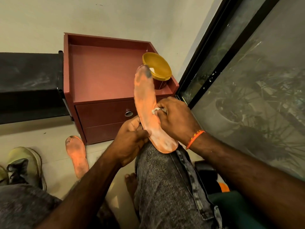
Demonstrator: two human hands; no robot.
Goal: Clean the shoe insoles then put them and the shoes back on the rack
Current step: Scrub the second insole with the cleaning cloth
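An orange insole (146, 103) stands tilted on my right knee, heel down, its toe end dark with dirt. My left hand (130, 139) grips its left edge near the heel. My right hand (175, 116) pinches a small white cloth (156, 110) against the insole's right edge. A second orange insole (76, 156) lies flat on the floor to the left. An olive-green shoe (26, 164) with a dark tongue sits on the floor at the lower left. A black shoe rack (29, 83) stands against the wall at the left.
A dark red bedside cabinet (102, 76) with drawers stands straight ahead. A yellow-lidded tub (156, 66) sits on its right corner, behind the insole's toe. A black-framed glass door (247, 80) runs along the right. My bare foot (130, 180) rests on the tiled floor.
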